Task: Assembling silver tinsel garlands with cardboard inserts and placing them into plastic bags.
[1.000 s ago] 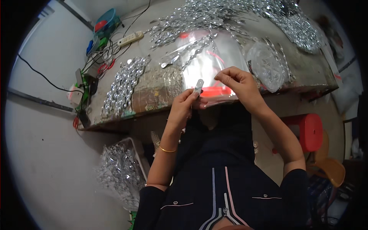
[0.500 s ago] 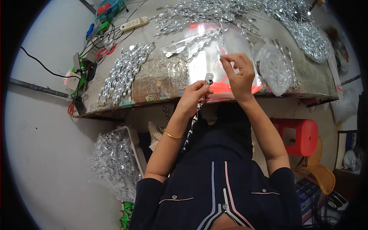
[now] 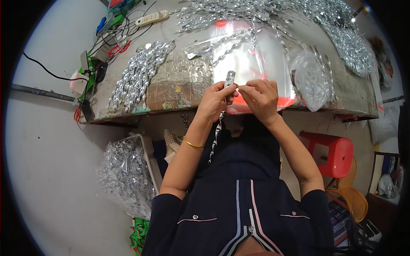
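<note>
My left hand (image 3: 215, 101) pinches a small silver metal clip (image 3: 229, 78) at the top of a beaded silver strand (image 3: 215, 136) that hangs down over my lap. My right hand (image 3: 260, 97) meets it from the right, its fingertips closed on the same clip. Both hands hover just in front of the table edge (image 3: 171, 112). Behind them lies a clear plastic bag (image 3: 252, 59) with a red band. A gold bangle circles my left wrist.
Rows of silver strands (image 3: 136, 74) lie on the table's left and across its far side (image 3: 341, 30). A clear bag of parts (image 3: 309, 77) sits right. Power strip (image 3: 151, 18), cables far left. Red stool (image 3: 335, 153) right; bag of silver pieces (image 3: 126, 175) on floor left.
My hands have come together and moved slightly lower toward the table edge; the right hand dropped from holding the bag up to gripping the clip with the left.
</note>
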